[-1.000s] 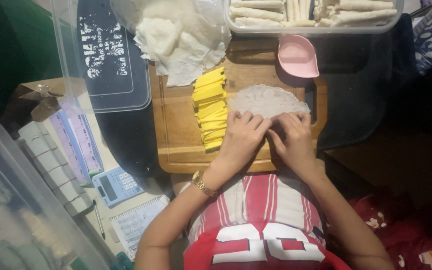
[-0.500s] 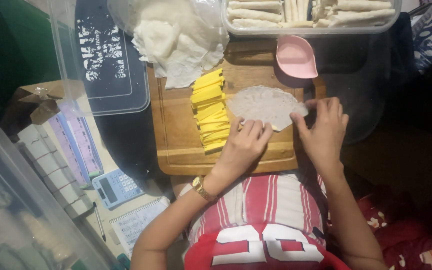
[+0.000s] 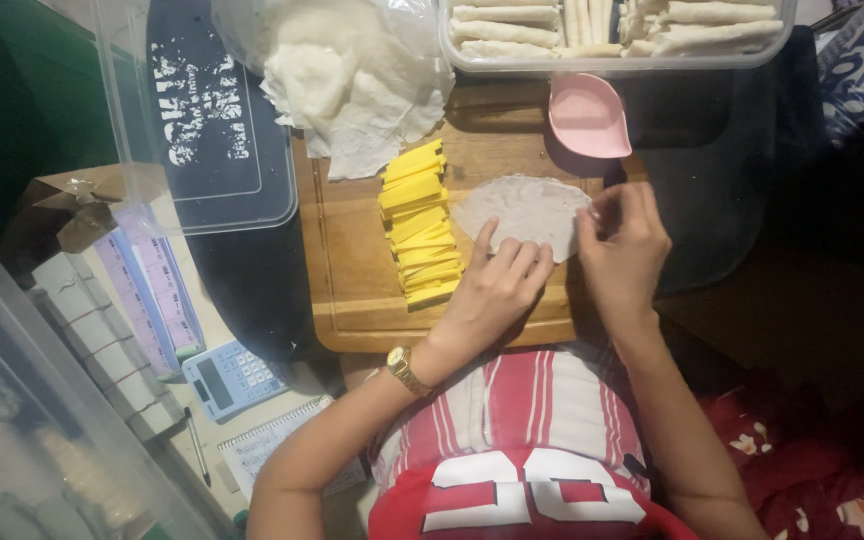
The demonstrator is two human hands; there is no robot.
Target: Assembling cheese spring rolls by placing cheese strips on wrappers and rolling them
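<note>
One round wrapper [image 3: 524,208] on board [image 3: 352,280]; left hand [image 3: 492,290] flat on it, fingers spread; right hand [image 3: 624,240] pinching its edge; one stack of yellow strips [image 3: 417,225]; one pink cup [image 3: 588,115].

A wrapper [image 3: 522,210] is laid on the cutting board [image 3: 352,280], with cheese sticks [image 3: 417,225] at its 9 o'clock. A small bowl [image 3: 588,115] is set at the wrapper's 1 o'clock, and a container of rolls [image 3: 612,30] at 12 o'clock beyond the board.

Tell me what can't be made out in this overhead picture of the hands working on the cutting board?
- Head view: the near edge of the round wrapper lies under the left hand and right hand, so any filling there is hidden.
- The clear tub of rolls is cut off by the top edge.
- The inside of the pink cup is too washed out to tell.
- The dark right side is too dim to read.
</note>
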